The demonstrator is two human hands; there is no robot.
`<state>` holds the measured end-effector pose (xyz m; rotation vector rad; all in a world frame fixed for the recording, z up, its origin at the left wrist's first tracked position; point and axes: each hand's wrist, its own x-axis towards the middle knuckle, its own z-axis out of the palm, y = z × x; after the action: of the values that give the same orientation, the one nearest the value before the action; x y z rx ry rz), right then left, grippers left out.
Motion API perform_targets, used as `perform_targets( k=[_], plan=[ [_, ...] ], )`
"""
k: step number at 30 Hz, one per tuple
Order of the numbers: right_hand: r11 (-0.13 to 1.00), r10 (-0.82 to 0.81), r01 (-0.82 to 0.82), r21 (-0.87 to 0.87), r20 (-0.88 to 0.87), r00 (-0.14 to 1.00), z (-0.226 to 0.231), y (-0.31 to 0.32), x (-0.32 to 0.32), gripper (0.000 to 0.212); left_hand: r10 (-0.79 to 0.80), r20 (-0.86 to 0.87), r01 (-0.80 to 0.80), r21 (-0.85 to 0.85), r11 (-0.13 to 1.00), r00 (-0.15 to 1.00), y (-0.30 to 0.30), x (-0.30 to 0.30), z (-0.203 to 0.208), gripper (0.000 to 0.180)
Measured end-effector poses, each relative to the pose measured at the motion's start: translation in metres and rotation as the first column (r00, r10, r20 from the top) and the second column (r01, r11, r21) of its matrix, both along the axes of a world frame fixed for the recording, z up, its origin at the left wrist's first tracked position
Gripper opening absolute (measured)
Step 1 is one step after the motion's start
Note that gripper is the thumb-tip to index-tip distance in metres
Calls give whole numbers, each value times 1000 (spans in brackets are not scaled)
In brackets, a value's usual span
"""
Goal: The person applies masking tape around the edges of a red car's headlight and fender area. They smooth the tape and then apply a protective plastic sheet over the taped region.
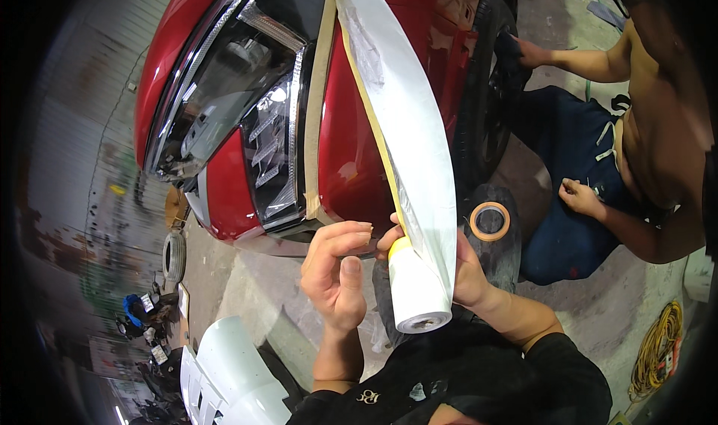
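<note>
- A shiny red car fills the top middle.
- Another person sits by the car's right edge, one hand near the black wheel.
- A long white sheet with a yellow edge runs down the car's red side, past its bottom edge, to a white roll.
- Tan tape follows the edge by the clear light.
- The right hand grips the white roll, its arm bent.
- The left hand is loose, fingers bent, thumb up, near the car's bottom edge.
- An orange tape ring lies on dark grey cloth.
- A curly gold mark is on the black shirt.
</note>
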<state>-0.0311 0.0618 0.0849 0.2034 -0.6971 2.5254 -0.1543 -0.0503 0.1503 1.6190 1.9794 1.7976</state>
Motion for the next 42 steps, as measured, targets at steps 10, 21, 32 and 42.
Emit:
perform_targets(
  k=[10,21,32,42],
  plan=[
    [979,-122,128,158,-47,991,-5,-8,-8,83,-1,40,0,32,999,999,-13,1,-1,45],
    [949,-193,190,254,-13,981,11,-8,-5,40,-21,47,18,69,997,999,-14,7,-4,47],
    [943,-165,163,291,-15,986,5,-12,-16,45,-63,-85,78,194,978,994,-24,4,-18,71],
    [954,-129,132,270,-28,991,8,-23,-16,42,30,-342,93,338,937,939,-7,1,-29,97]
  ],
)
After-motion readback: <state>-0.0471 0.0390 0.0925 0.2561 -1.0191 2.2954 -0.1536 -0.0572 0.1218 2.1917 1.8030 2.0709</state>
